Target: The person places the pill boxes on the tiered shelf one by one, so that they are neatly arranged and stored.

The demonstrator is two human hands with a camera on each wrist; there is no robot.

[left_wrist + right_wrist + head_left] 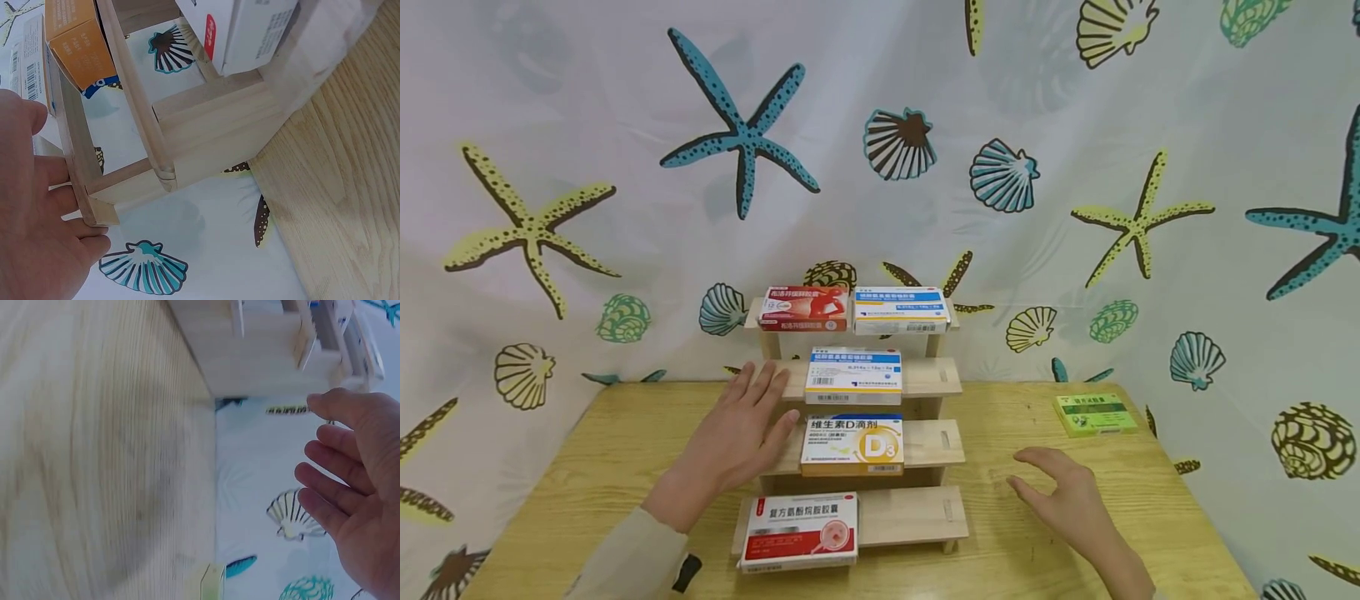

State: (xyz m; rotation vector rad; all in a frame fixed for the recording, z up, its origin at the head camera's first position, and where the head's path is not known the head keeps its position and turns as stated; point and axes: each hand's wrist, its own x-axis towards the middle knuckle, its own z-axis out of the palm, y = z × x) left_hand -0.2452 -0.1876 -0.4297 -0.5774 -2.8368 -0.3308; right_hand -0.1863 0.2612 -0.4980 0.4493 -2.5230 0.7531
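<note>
My left hand rests at the left end of a wooden tiered rack, its fingers along the second tier from the top. In the left wrist view those fingers touch the end of a wooden slat. Beside this hand are a blue-and-white medicine box and, one tier lower, an orange-and-white vitamin D box. Right of the rack, my right hand hovers over the table with loosely bent fingers and nothing in it. The nearest loose thing to it is a green-yellow medicine box.
On the top tier sit a red medicine box and another blue-and-white box. A white-and-red box leans on the bottom tier's left half. Behind the wooden table hangs a cloth printed with shells and starfish.
</note>
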